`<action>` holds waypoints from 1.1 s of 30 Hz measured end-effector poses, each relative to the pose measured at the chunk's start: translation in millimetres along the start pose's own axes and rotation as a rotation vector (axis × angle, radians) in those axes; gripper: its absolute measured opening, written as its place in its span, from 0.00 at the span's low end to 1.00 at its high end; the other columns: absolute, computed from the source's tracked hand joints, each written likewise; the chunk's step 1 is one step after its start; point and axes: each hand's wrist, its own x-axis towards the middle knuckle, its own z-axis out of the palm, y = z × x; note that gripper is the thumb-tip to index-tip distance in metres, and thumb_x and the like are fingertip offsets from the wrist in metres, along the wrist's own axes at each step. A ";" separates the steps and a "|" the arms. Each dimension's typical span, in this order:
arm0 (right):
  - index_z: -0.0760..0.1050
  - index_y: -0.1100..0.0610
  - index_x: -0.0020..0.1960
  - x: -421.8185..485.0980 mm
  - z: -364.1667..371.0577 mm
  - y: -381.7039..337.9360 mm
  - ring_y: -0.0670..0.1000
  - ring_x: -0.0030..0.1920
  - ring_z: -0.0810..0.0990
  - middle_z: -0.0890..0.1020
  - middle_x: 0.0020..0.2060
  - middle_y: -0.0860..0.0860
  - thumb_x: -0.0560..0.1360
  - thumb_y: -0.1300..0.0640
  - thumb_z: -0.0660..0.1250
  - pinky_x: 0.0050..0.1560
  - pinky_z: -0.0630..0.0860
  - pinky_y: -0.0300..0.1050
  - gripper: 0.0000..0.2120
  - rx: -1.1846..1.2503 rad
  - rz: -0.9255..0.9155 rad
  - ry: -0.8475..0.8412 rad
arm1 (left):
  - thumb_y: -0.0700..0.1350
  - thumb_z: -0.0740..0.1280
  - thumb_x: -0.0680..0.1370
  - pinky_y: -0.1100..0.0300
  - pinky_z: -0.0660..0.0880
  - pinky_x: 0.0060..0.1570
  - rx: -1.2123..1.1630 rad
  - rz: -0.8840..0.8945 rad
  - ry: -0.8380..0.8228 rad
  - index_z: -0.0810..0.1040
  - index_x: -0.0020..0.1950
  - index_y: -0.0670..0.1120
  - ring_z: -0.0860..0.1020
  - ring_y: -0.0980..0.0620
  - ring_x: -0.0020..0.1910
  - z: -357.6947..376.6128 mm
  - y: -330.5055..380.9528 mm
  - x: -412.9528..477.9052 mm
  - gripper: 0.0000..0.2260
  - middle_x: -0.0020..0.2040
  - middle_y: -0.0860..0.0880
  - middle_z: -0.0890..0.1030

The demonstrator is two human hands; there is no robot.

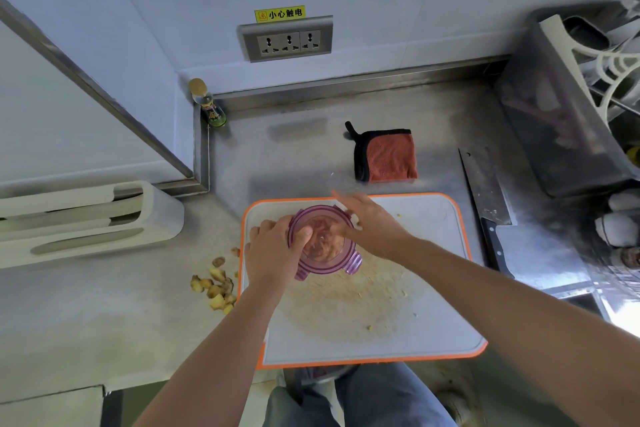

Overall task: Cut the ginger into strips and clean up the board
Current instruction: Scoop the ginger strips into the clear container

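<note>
- While its top is apparently being pressed shut, the lidded container is stood on the far left part of the cutting board. It is gripped by the left hand, thumb on top and fingers curled round the left wall, evidently to steady it.
- The right hand is laid over the container's far right rim. Owing to motion blur, it cannot be told whether flat fingers press down or a clasp is pinched.
- The ginger strips are held inside the container and are seen only dimly through the tinted top.
- The cleaver is laid on the desk right of the board, so cutting is judged finished.
- Ginger peelings lie just beside the board's left edge and a pale residue is spread on its near part, so cleaning is judged outstanding. A cloth is kept beyond the far edge.
- One clasp is covered by the left hand.
</note>
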 end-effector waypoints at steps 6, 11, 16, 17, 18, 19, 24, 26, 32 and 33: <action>0.48 0.52 0.78 -0.8 -18.8 4.0 0.47 0.77 0.45 0.48 0.78 0.48 0.70 0.41 0.71 0.75 0.47 0.45 0.47 -0.707 -0.525 -0.312 | 0.58 0.62 0.79 0.57 0.69 0.43 -0.230 -0.039 -0.042 0.75 0.64 0.51 0.79 0.44 0.52 1.5 1.2 0.3 0.17 0.51 0.48 0.82; 0.47 0.58 0.78 -6.4 -5.2 2.4 0.53 0.78 0.45 0.49 0.78 0.54 0.74 0.44 0.68 0.72 0.36 0.43 0.44 -0.877 -0.534 -0.251 | 0.55 0.62 0.80 0.57 0.68 0.45 -0.253 -0.041 -0.021 0.75 0.64 0.48 0.79 0.43 0.53 3.6 4.7 0.1 0.17 0.54 0.47 0.82; 0.68 0.61 0.71 -8.2 -5.0 -2.0 0.56 0.72 0.67 0.70 0.70 0.58 0.64 0.39 0.75 0.72 0.53 0.48 0.44 -1.030 -0.569 -0.202 | 0.55 0.62 0.80 0.54 0.71 0.47 -0.273 -0.050 0.009 0.75 0.64 0.48 0.78 0.42 0.54 6.0 6.4 -1.3 0.17 0.54 0.46 0.82; 0.71 0.61 0.69 -8.1 -3.7 -0.3 0.56 0.69 0.70 0.73 0.68 0.58 0.61 0.38 0.77 0.71 0.58 0.48 0.44 -1.025 -0.581 -0.180 | 0.55 0.62 0.80 0.54 0.72 0.47 -0.281 -0.052 0.012 0.75 0.64 0.48 0.79 0.43 0.54 6.9 5.6 -1.1 0.17 0.54 0.46 0.82; 0.73 0.61 0.67 -8.5 -2.1 1.1 0.56 0.68 0.72 0.74 0.67 0.58 0.59 0.39 0.78 0.70 0.61 0.48 0.44 -1.014 -0.588 -0.169 | 0.55 0.62 0.80 0.54 0.73 0.48 -0.288 -0.051 0.014 0.75 0.64 0.48 0.79 0.43 0.54 7.6 4.7 -0.8 0.17 0.54 0.46 0.82; 0.74 0.61 0.67 -9.2 -0.5 2.4 0.56 0.68 0.72 0.74 0.67 0.58 0.59 0.39 0.79 0.69 0.62 0.48 0.44 -1.001 -0.597 -0.157 | 0.56 0.62 0.80 0.53 0.73 0.49 -0.288 -0.054 0.009 0.75 0.64 0.48 0.79 0.43 0.54 7.2 4.7 -1.2 0.17 0.54 0.46 0.82; 0.71 0.62 0.69 -11.5 -0.8 -0.4 0.57 0.70 0.69 0.71 0.69 0.58 0.61 0.42 0.79 0.70 0.60 0.48 0.43 -0.959 -0.579 -0.137 | 0.60 0.62 0.78 0.56 0.68 0.45 -0.120 -0.162 0.086 0.74 0.61 0.45 0.78 0.42 0.54 -3.1 12.6 -13.1 0.21 0.54 0.46 0.79; 0.69 0.62 0.70 -11.9 -1.6 -2.5 0.57 0.72 0.67 0.69 0.71 0.58 0.63 0.42 0.78 0.70 0.58 0.48 0.42 -0.949 -0.554 -0.141 | 0.63 0.59 0.78 0.56 0.67 0.43 0.010 -0.255 0.070 0.76 0.54 0.43 0.79 0.41 0.53 -11.4 10.6 -24.9 0.23 0.51 0.45 0.81; 0.51 0.58 0.78 -13.8 -5.8 -4.3 0.53 0.77 0.47 0.50 0.77 0.54 0.75 0.47 0.68 0.72 0.46 0.42 0.40 -0.897 -0.537 -0.210 | 0.68 0.54 0.78 0.62 0.69 0.31 -0.278 -0.387 -0.337 0.76 0.35 0.44 0.80 0.50 0.26 -7.1 5.1 -36.2 0.29 0.29 0.50 0.78; 0.49 0.58 0.78 -14.1 -6.7 -4.3 0.52 0.77 0.45 0.48 0.78 0.53 0.76 0.48 0.67 0.72 0.45 0.41 0.39 -0.880 -0.532 -0.231 | 0.67 0.54 0.78 0.62 0.68 0.30 -0.296 -0.390 -0.345 0.75 0.36 0.44 0.79 0.50 0.25 -2.4 6.9 -33.6 0.29 0.28 0.50 0.77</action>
